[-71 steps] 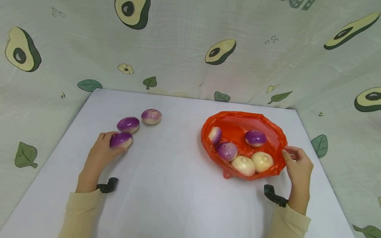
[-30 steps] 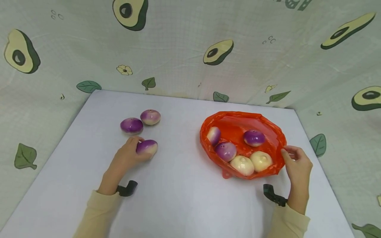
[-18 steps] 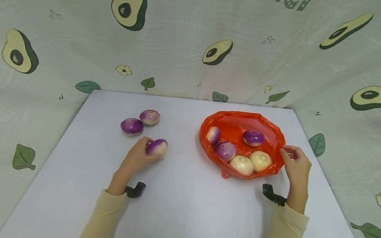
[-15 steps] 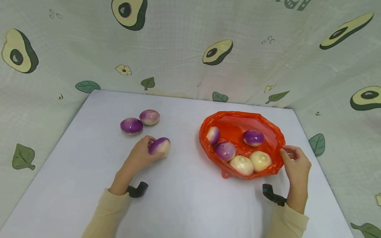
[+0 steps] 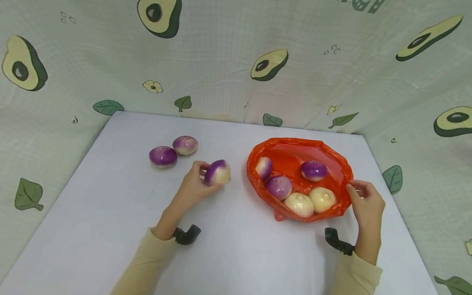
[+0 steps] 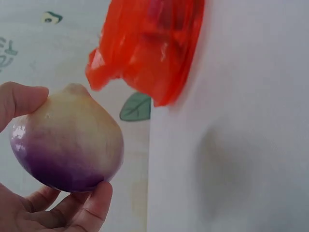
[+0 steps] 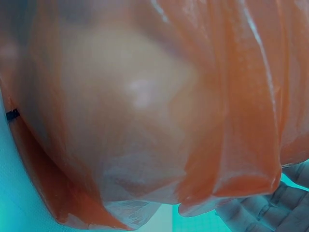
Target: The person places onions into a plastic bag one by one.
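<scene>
My left hand (image 5: 193,186) holds a glossy purple-and-cream onion (image 5: 219,173) above the table, left of an orange-red plastic bag (image 5: 252,176). In the left wrist view the thumb and fingertips pinch this onion (image 6: 72,140) at opposite sides, its pale knob upward. The wide-mouthed bag lies with several onions inside, some purple side up and a pair cream side up. My right hand (image 5: 368,205) pinches the bag's right rim between thumb and fingers. The bag film (image 7: 231,121) fills most of the right wrist view and partly hides the fingers.
Two more onions, a dark purple one (image 5: 163,156) and a paler one (image 5: 185,145), sit side by side at the table's back left. A fabric backdrop (image 5: 221,61) printed with avocados surrounds the white table (image 5: 228,254).
My left hand has carried the onion from the left group rightward and up toward the bag, tilting it. One remaining onion shifted slightly right earlier. The right hand stays on the bag rim.
</scene>
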The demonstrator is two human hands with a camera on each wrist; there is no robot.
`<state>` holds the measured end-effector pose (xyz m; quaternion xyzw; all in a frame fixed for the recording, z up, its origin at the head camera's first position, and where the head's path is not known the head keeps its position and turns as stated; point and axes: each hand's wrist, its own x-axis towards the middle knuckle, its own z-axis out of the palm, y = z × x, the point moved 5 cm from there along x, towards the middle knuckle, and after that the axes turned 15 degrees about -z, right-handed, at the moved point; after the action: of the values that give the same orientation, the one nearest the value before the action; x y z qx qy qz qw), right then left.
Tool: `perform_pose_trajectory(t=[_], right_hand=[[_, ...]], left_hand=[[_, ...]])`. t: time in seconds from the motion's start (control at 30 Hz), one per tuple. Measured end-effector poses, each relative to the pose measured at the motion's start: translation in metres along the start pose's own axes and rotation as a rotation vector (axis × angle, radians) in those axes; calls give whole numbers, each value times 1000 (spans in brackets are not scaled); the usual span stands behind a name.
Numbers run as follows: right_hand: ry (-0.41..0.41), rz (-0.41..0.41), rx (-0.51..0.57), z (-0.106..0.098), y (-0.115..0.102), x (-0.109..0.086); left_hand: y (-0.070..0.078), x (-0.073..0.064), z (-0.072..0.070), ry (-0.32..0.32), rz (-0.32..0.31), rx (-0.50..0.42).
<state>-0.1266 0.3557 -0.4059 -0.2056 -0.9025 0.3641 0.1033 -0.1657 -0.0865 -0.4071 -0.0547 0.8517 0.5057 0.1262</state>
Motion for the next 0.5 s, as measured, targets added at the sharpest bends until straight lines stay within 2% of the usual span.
perform_pose_trajectory(t=[0.5], right_hand=[[1,-1,1,-1,-2,-1]], left_hand=[[53,-2,36,-84,29,-128]])
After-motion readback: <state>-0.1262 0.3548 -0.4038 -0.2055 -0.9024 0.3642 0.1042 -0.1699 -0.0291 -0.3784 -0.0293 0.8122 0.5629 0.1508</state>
